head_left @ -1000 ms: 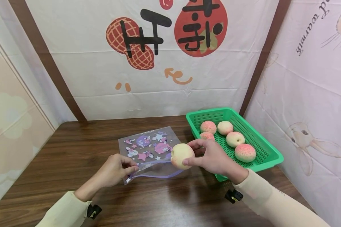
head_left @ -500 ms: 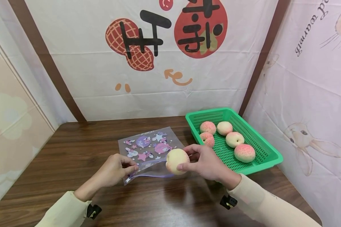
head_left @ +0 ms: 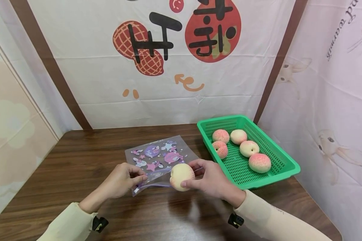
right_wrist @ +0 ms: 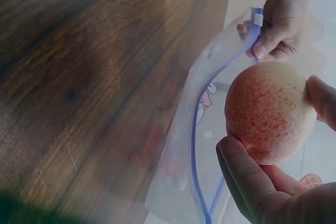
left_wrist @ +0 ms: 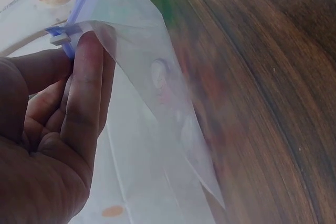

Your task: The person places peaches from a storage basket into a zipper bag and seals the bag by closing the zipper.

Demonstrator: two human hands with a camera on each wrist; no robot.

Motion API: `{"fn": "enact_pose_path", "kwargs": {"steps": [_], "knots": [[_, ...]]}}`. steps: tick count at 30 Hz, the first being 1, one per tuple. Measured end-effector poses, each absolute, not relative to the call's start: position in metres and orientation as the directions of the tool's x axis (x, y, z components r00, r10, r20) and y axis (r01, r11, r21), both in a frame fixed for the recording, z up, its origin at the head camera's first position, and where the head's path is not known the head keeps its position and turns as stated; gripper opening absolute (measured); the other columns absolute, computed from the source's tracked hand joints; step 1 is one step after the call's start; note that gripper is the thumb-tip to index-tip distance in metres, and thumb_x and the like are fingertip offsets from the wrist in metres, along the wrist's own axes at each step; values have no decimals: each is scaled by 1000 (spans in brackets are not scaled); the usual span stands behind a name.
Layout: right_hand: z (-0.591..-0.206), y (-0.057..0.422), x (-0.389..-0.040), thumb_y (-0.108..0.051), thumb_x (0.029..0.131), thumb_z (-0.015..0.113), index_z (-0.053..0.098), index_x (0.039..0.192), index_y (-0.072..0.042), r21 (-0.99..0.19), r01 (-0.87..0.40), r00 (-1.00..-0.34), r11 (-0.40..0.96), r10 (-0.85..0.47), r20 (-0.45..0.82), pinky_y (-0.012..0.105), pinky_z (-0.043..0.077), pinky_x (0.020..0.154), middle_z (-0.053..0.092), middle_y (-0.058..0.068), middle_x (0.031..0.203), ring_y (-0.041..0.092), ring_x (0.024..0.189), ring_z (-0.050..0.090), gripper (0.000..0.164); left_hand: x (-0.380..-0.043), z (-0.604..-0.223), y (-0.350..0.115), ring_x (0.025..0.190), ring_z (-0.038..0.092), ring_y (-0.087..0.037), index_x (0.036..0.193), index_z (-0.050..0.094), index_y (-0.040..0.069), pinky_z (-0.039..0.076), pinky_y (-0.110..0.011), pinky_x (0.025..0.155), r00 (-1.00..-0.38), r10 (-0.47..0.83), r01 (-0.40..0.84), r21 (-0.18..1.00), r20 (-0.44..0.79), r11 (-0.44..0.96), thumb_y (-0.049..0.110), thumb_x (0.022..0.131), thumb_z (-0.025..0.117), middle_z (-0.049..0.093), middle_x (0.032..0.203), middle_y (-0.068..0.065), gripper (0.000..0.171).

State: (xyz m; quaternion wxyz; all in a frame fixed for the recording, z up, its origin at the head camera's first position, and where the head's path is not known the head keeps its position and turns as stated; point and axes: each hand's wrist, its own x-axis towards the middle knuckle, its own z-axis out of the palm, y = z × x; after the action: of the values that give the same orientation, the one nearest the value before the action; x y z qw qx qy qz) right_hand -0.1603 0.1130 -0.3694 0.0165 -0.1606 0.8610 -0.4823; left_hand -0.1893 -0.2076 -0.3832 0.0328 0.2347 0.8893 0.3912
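A clear zip bag [head_left: 152,155] printed with pink and purple characters lies on the table, its mouth towards me. My left hand [head_left: 125,180] pinches the bag's edge near the white slider [left_wrist: 60,39], which shows in the left wrist view. Between the thumb and fingers of my right hand [head_left: 212,179] is a pale peach [head_left: 182,177], held over the bag's mouth. In the right wrist view the peach [right_wrist: 270,113] shows red speckles and the bag's purple zip strip [right_wrist: 194,153] is parted, beside the fruit.
A green plastic basket [head_left: 277,149] stands at the right of the wooden table [head_left: 87,157], with several peaches such as the pink one [head_left: 260,163] in it. A printed cloth [head_left: 108,107] hangs behind the table.
My right hand has carried the peach left and towards me, to the bag's mouth. My left hand has stayed in place, pinching the bag.
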Motion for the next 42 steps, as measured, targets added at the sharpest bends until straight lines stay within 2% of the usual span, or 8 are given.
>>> {"fn": "enact_pose_path", "kwargs": {"steps": [6, 17, 29, 35, 42], "knots": [[-376, 109, -162, -32, 77, 92, 69, 119, -8, -827, -292, -938, 480, -312, 150, 30, 58, 74, 71, 0, 107, 16, 92, 69, 54, -190, -381, -207, 57, 53, -7, 83, 76, 13, 44, -23, 48, -886, 443, 398, 717, 139, 572, 15, 98, 71, 61, 67, 4, 16], [-385, 102, -166, -32, 79, 90, 71, 120, -8, -811, -310, -928, 497, -342, 146, 29, 58, 74, 73, -1, 104, 13, 90, 70, 51, -191, -383, -205, 56, 51, -5, 78, 73, 15, 41, -21, 47, -880, 452, 406, 721, 144, 561, 15, 97, 72, 60, 65, 6, 19], [-393, 88, -169, -34, 82, 87, 68, 123, -1, -864, -212, -965, 456, -237, 112, 30, 58, 75, 72, 6, 109, 17, 95, 69, 56, -190, -384, -202, 56, 47, -3, 77, 72, 17, 37, -21, 47, -863, 475, 450, 693, 173, 563, 14, 95, 74, 58, 65, 8, 19], [-398, 81, -171, -36, 84, 86, 67, 125, -2, -886, -180, -978, 428, -177, 113, 29, 58, 75, 71, 5, 110, 16, 96, 69, 56, -191, -386, -202, 56, 48, -3, 79, 74, 16, 39, -21, 47, -852, 490, 467, 694, 187, 547, 13, 95, 74, 60, 66, 8, 16], [-403, 74, -173, -36, 85, 85, 66, 127, -4, -780, -286, -958, 557, -196, 211, 27, 55, 74, 70, 3, 109, 12, 90, 65, 56, -192, -385, -200, 59, 50, -2, 82, 75, 16, 40, -21, 50, -844, 499, 487, 673, 198, 556, 13, 94, 75, 62, 69, 9, 13]]}}
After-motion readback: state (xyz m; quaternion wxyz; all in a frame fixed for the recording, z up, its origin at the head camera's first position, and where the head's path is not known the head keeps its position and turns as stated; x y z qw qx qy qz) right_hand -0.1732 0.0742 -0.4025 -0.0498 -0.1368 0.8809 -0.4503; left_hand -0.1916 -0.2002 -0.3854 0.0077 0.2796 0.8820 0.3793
